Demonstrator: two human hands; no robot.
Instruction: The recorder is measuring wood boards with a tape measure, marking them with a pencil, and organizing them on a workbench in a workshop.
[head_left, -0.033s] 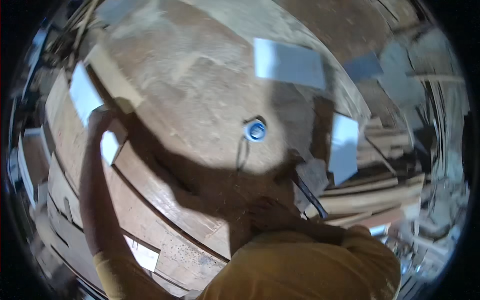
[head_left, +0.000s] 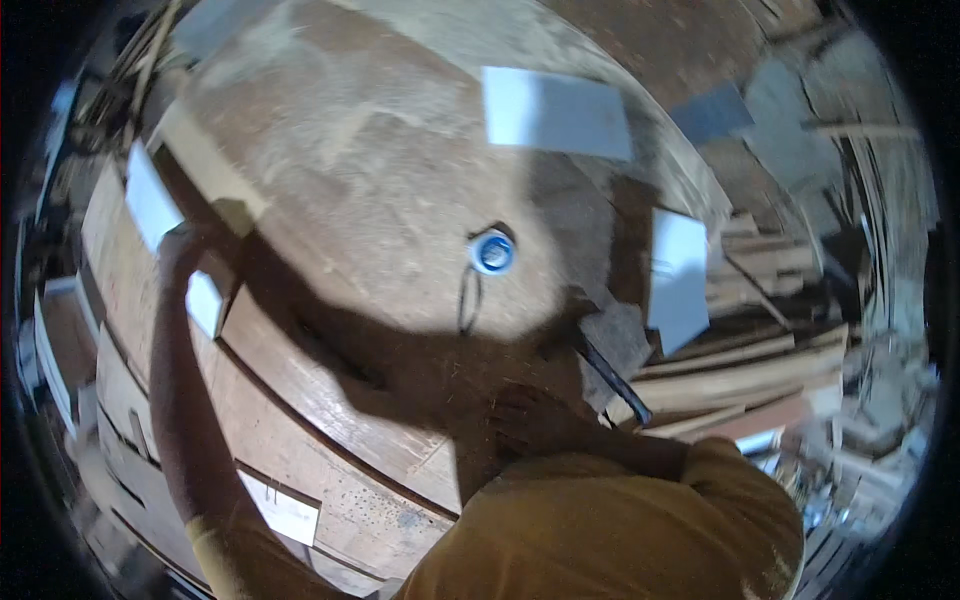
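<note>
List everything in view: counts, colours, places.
White panels: at least four, white, top, right, left, lower left
Corded round object: one, blue and white, centre
Long tool: one, dark, lower right of centre
Wood strips: many, tan, right
Flat sheets: at least two, blue-grey, top left, upper right
Wooden boards: several, brown, middle and left
Blurred clutter: uncountable, mixed, lower right
Shirt: one, mustard, bottom
Left hand: one, shadowed, at left white panel
Right hand: one, shadowed, lower middle
</note>
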